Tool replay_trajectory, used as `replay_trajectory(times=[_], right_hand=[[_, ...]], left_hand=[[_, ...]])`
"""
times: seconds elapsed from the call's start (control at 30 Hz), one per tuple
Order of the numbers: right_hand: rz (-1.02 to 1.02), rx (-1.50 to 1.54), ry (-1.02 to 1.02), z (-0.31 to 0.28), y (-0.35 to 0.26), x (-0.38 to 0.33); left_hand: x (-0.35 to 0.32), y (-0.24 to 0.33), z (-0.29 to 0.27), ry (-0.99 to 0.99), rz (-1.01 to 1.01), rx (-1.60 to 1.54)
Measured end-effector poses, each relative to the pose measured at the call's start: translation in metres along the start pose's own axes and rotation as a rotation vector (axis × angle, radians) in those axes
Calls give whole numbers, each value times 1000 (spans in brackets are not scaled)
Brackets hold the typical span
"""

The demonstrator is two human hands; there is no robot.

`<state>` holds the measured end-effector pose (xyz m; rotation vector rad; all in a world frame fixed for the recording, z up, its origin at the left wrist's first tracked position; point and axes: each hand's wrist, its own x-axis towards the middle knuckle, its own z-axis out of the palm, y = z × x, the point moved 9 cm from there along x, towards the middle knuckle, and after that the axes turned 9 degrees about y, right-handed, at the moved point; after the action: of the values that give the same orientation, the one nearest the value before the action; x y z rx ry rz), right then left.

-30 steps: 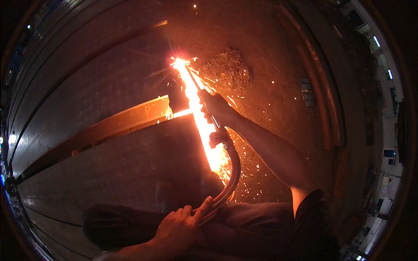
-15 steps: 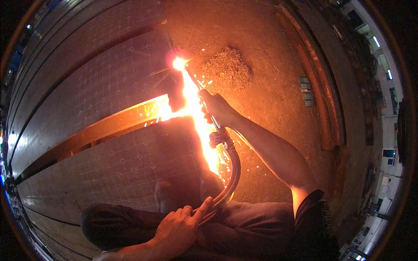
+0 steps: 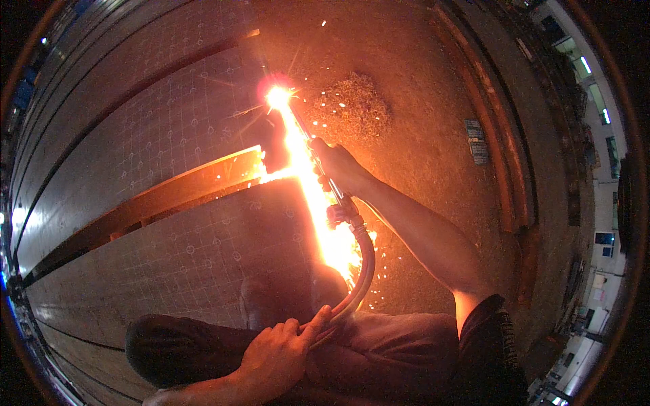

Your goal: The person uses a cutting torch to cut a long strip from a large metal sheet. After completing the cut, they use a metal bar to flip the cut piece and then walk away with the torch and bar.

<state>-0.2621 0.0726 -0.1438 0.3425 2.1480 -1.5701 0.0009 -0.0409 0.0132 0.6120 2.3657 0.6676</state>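
Observation:
My right hand (image 3: 340, 166) grips the handle of a cutting torch (image 3: 318, 166) that points away from me. Its flame tip (image 3: 277, 98) burns bright at the far edge of a large patterned steel plate (image 3: 189, 250). A glowing cut line (image 3: 318, 210) runs from the tip back toward me, throwing sparks. My left hand (image 3: 281, 352) rests near my knee and holds the torch's hose (image 3: 362, 271), which curves down from the handle. An orange-lit steel bar (image 3: 189, 186) lies across the plate left of the cut.
A pile of slag and scrap (image 3: 352, 105) lies on the dirt floor beyond the torch. A second patterned plate (image 3: 156, 115) spreads to the far left. A curved rusty rail (image 3: 501, 162) runs along the right. My bent legs (image 3: 223, 338) fill the lower edge.
The flame tip has moved farther away from me along the plate edge, lengthening the glowing cut. My right hand followed it. My left hand stayed on the hose.

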Motion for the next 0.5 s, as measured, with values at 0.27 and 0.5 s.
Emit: replay_trajectory(times=[0.27,0.5], right_hand=[[115,103,2,1,-6,-12],[-167,-49,62,-7,-29,-20]], left_hand=[[0,-1,1,-6,-6,-16],[1,1,-3,19,21,13]])
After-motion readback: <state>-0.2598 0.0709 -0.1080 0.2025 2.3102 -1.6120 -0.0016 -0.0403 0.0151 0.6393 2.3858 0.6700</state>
